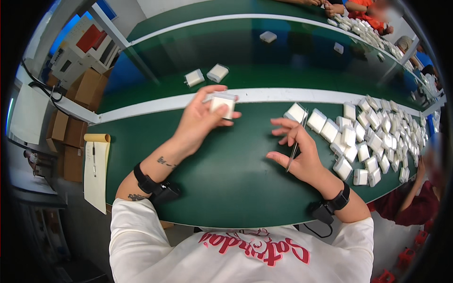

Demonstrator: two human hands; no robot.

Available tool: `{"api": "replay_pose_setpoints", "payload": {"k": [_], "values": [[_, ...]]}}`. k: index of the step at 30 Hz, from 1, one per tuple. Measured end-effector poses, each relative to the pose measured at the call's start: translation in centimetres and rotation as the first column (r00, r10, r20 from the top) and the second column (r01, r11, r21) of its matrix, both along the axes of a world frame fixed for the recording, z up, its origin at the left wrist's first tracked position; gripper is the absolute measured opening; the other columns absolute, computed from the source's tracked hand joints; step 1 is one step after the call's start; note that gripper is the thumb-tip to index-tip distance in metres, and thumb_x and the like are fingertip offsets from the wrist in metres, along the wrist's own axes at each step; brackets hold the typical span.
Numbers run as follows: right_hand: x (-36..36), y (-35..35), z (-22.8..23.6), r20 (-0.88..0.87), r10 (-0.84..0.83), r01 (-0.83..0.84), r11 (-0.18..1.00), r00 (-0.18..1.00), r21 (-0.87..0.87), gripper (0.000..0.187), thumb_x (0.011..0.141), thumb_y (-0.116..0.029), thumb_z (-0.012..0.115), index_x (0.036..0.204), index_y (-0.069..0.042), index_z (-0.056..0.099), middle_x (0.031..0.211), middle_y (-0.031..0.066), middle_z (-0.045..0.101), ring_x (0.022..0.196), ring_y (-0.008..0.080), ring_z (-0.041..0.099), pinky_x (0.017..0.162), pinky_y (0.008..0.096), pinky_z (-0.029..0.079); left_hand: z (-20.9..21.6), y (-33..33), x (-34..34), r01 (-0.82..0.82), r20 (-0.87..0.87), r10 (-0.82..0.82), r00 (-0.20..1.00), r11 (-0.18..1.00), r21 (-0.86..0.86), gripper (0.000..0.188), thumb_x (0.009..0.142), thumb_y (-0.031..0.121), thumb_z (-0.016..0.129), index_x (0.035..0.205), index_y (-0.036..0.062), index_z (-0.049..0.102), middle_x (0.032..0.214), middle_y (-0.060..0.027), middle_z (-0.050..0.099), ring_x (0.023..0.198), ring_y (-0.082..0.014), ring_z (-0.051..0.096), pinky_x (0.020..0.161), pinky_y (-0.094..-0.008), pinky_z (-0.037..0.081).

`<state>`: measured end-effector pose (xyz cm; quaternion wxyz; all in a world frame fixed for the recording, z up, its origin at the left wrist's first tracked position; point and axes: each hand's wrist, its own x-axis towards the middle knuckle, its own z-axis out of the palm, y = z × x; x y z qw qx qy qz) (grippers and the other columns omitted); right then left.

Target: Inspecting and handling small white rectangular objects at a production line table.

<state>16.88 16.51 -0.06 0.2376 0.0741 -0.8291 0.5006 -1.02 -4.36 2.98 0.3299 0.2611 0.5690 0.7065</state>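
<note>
My left hand (200,120) is raised over the near part of the green table, its fingers and thumb closed around a white charger block (223,103) with a clear, shiny edge. To the right, my right hand (304,153) has a pair of slim metal tweezers (295,147) tucked across its palm, tips pointing away from me. Its thumb and fingers are spread apart around them. Just beyond this hand lies the nearest loose block (295,112), at the edge of a large heap of similar white blocks (349,136).
A white rail (264,95) crosses the green table (226,188). Beyond it stand two blocks (217,73). At the left edge lie a notepad (96,188) and a pen (94,158). Cardboard boxes (73,146) stand left. Other people sit at the far right, near more blocks (363,30).
</note>
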Motion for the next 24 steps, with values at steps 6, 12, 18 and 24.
{"api": "replay_pose_setpoints", "payload": {"k": [6,12,18,24], "values": [[0.1,-0.1,-0.3,-0.198,-0.052,0.073,0.992,0.979,0.103,0.05,0.073,-0.011,0.088,0.091,-0.005,0.043,0.144,0.0229,0.051,0.114,0.0312,0.064,0.078,0.0327,0.058,-2.1,3.1,5.4,0.294,0.053,-0.307,0.95,0.94,0.171,0.069,0.094,-0.003,0.061,0.153,0.0019,0.025,0.143,-0.018,0.048,0.133,-0.025,0.051,0.109,-0.0373,0.047],[-0.1,0.3,-0.6,-0.236,-0.036,0.056,0.995,0.971,0.077,0.047,0.074,-0.009,0.087,0.084,-0.006,0.041,0.135,0.0229,0.057,0.105,0.0295,0.066,0.077,0.0331,0.058,-3.1,2.8,5.8,0.298,-0.18,-0.27,0.946,0.942,0.157,0.071,0.089,-0.004,0.069,0.15,0.0021,0.033,0.145,-0.0143,0.048,0.133,-0.0267,0.052,0.104,-0.0346,0.05],[0.0,0.7,-0.4,-0.244,0.018,0.016,0.991,0.97,0.134,0.05,0.073,-0.011,0.088,0.082,-0.007,0.039,0.132,0.0246,0.057,0.114,0.0335,0.061,0.085,0.0384,0.059,-3.4,2.7,4.8,0.072,-0.79,0.016,0.613,0.995,0.076,0.065,0.073,0.009,0.085,0.132,0.0038,0.059,0.136,-0.0136,0.056,0.117,-0.0278,0.06,0.092,-0.0372,0.058],[-0.1,1.1,0.0,-0.229,0.083,-0.049,0.987,0.97,0.151,0.05,0.073,-0.009,0.087,0.084,-0.007,0.038,0.136,0.0274,0.054,0.121,0.0377,0.057,0.092,0.0428,0.058,-3.4,2.8,4.7,0.061,-0.714,0.036,0.699,0.992,0.11,0.064,0.072,0.009,0.086,0.13,0.0032,0.061,0.127,-0.014,0.062,0.112,-0.0269,0.062,0.09,-0.0362,0.057]]}}
